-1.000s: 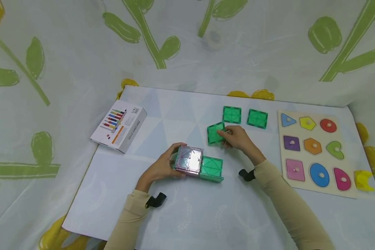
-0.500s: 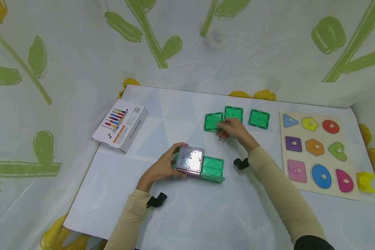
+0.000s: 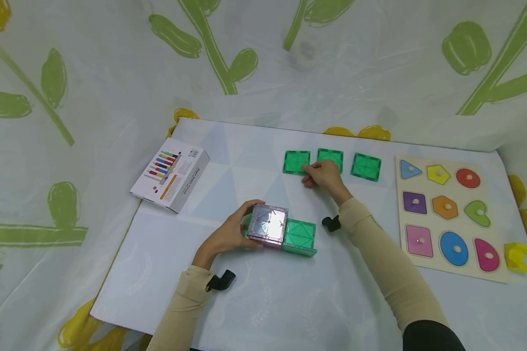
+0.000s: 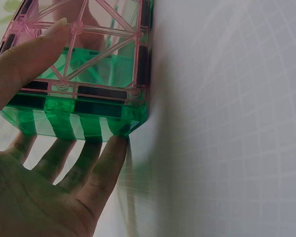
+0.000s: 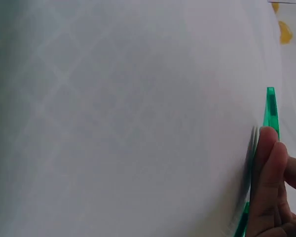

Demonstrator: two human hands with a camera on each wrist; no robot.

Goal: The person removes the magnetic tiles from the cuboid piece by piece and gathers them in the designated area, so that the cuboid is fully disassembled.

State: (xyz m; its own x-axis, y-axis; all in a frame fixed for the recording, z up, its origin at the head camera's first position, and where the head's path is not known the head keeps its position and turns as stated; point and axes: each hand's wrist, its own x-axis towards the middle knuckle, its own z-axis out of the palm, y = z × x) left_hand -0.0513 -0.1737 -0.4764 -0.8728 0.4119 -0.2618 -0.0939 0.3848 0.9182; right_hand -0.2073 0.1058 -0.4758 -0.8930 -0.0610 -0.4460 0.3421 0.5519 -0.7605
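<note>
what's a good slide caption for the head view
Left hand grips a pink-and-green tile block; right hand touches the leftmost green tile in a row of three.

In my left grip (image 3: 227,236), a translucent pink-topped, green-sided block (image 3: 268,224), adjoined at right by a lower green section (image 3: 300,235); in my right grip (image 3: 326,176), a square green tile (image 3: 295,162), well apart beyond the block.

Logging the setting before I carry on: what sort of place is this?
Probably a play or learning area: the table holds a knobbed shape puzzle, translucent green tiles and a box picturing what looks like a bead frame. Home or classroom, I can't tell.
</note>
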